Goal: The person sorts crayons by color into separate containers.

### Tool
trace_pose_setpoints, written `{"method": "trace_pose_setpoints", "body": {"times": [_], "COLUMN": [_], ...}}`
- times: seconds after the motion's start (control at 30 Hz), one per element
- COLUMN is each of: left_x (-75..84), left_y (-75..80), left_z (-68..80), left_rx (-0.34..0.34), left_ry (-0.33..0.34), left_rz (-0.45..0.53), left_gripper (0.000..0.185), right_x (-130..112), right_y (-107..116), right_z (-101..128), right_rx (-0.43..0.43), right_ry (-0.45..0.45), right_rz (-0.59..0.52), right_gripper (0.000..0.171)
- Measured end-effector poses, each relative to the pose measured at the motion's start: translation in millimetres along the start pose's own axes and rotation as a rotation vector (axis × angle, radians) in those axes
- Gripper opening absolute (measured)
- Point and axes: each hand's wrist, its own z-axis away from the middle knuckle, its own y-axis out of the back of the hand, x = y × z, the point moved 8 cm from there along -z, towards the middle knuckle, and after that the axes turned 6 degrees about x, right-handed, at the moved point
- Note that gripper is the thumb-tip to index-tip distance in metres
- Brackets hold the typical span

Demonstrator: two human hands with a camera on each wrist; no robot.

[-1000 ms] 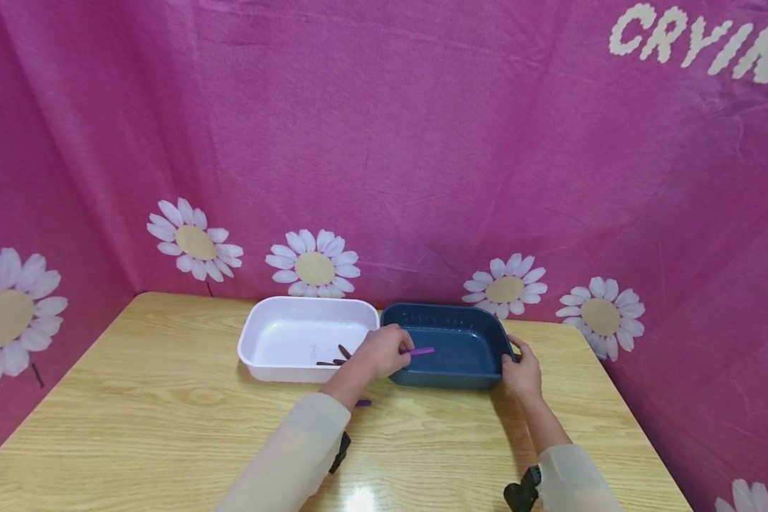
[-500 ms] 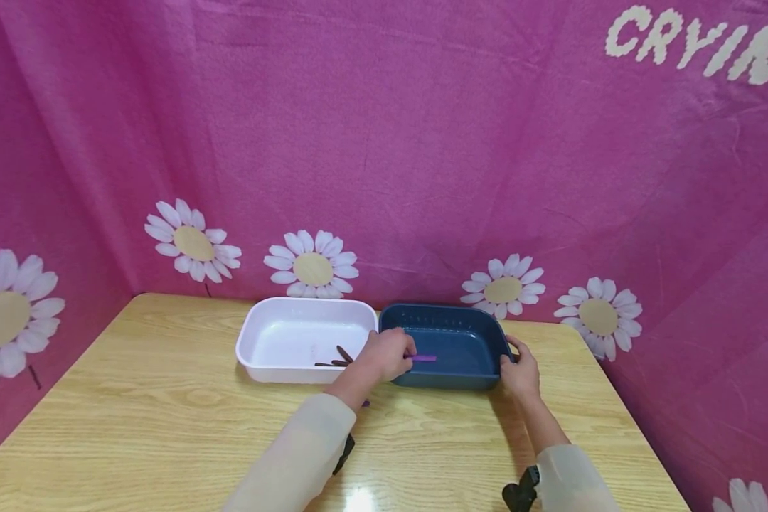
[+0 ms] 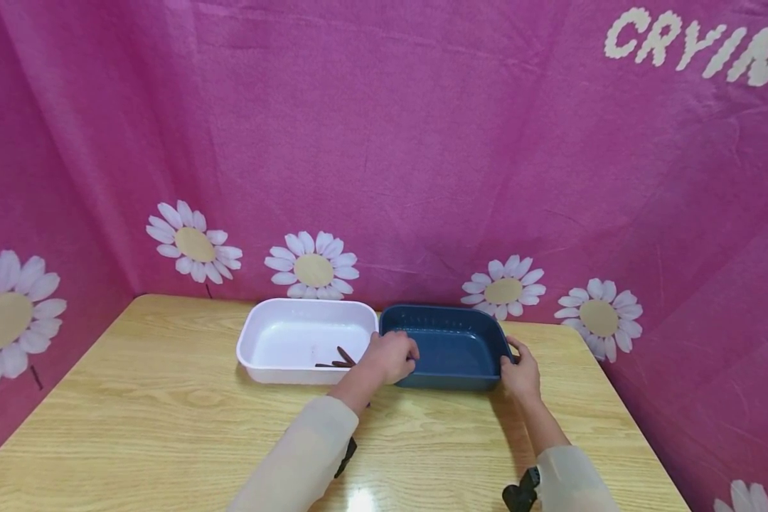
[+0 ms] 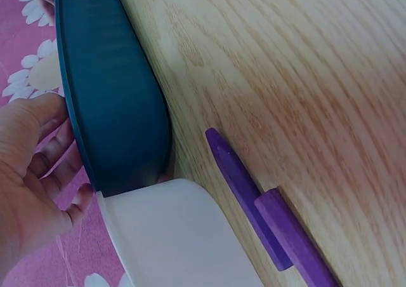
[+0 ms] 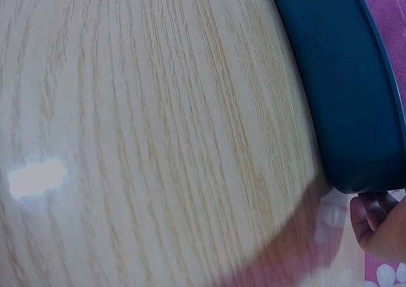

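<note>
Blue plastic tub [image 3: 448, 348] at the surface's [image 3: 166, 427] far edge, right of centre, butted against white tub [image 3: 301, 341] on its left. Right hand [image 3: 521, 373] on the blue tub's right end, fingers [image 5: 374, 214] curled at the rim, thumb over the top: gripping it. Left hand [image 3: 390, 355] over the near-left corner of the blue tub, fingers [image 4: 54, 166] loosely bent against the rim; holding anything, cannot tell. Purple sticks [image 4: 266, 214] lying on the surface just in front of the tubs, near the left wrist. Dark sticks [image 3: 339, 359] in the white tub's near-right corner. Judged: tub light, rigid, smooth-walled, probably slides easily on the wood. Best taken by the rolled rim at both short ends. Sticks light, stiff; pinch at mid-length.
</note>
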Motion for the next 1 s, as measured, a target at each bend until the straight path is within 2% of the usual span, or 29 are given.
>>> {"method": "trace_pose_setpoints", "body": {"times": [0.5, 0.73, 1.0], "left_x": [-2.4, -2.7, 0.1], "left_y": [3.4, 8.3, 13.5], "left_z": [4.9, 11.4, 20.8], "left_rx": [0.013, -0.007, 0.031], "left_ry": [-0.034, -0.041, -0.086], "left_rz": [0.044, 0.05, 0.076], "left_gripper": [0.017, 0.016, 0.013], "right_x": [-4.0, -1.4, 0.9], "right_y": [0.6, -0.6, -1.2], "right_z": [3.2, 2.1, 1.7], "right_rx": [-0.007, -0.033, -0.027], "right_ry": [-0.006, -0.023, -0.024], "right_rz": [0.004, -0.02, -0.011], "right_gripper": [0.047, 0.048, 0.048]}}
